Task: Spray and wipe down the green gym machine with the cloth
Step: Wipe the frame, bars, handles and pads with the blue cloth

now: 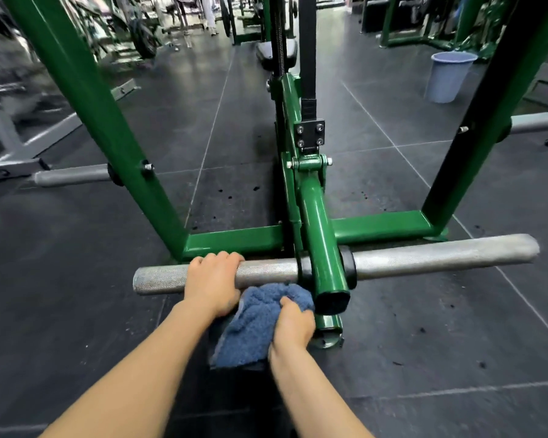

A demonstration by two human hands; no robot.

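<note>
The green gym machine (320,235) stands in front of me, with slanted uprights, a low crossbeam and a central green tube. A silver knurled bar (440,254) runs through that tube's near end. My left hand (212,282) grips the left half of the bar from above, fingers curled over it. My right hand (293,324) grips a blue fluffy cloth (253,327), bunched just below the bar and against the near end of the green tube. No spray bottle is in view.
Dark rubber floor tiles (424,343) lie all around. A pale blue bucket (448,75) stands at the back right. Grey weight pegs (73,175) stick out from both uprights. A grey frame (10,147) sits at the left, and more machines fill the background.
</note>
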